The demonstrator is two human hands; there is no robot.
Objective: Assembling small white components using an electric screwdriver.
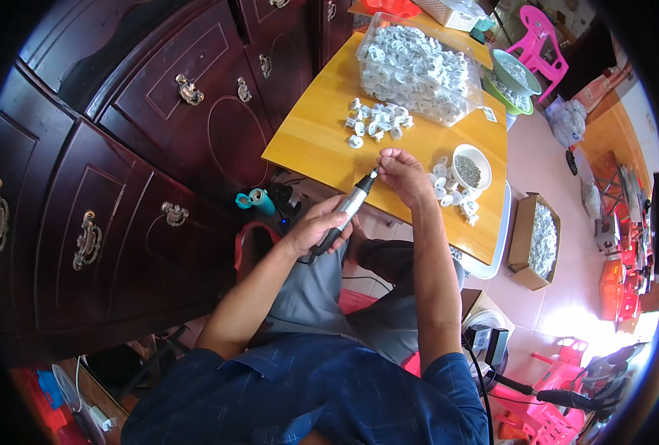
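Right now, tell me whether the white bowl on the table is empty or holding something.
Holding something: small greyish pieces lie inside the white bowl, and its bare inner wall shows beside them.

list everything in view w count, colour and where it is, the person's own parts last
wooden table: one, yellow-brown, centre
clear bin: one, transparent, table's far end
white pieces: too many to count, on table and in bin
bowl: one, white, table's right, holding small grey bits
cabinet: dark red-brown, left
cardboard box: one, brown, floor, right
chair: one, pink, upper right
power screwdriver: one, silver and black, in left hand
rim clutter: too jumbled to count
left hand: one, gripping screwdriver
right hand: one, at screwdriver's tip
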